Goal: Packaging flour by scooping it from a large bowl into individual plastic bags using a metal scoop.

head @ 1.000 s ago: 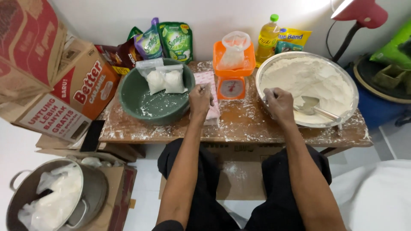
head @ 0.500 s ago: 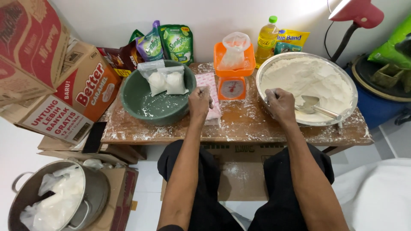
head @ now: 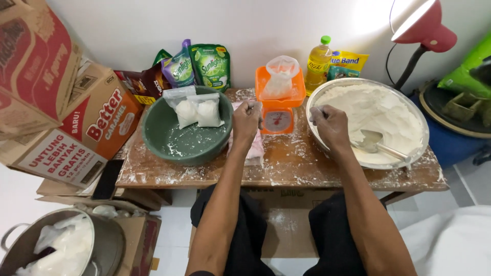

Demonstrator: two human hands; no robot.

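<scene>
Flour-filled plastic bags (head: 197,111) lie in a green bowl (head: 174,145) at the left of a dusty wooden table (head: 291,166), beside the person's left hand (head: 247,118), curled loosely just before an orange kitchen scale (head: 279,105) carrying another clear bag (head: 280,76). Farther right, the right hand (head: 330,125), fingers bent and holding nothing visible, rests at the rim of a metal basin (head: 417,156) of flour, near a spoon (head: 378,145).

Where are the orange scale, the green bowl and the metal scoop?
orange scale (head: 279,121): head view, on its dial face.
green bowl (head: 153,134): head view, on its left inner wall.
metal scoop (head: 372,140): head view, on its blade in the flour.
</scene>
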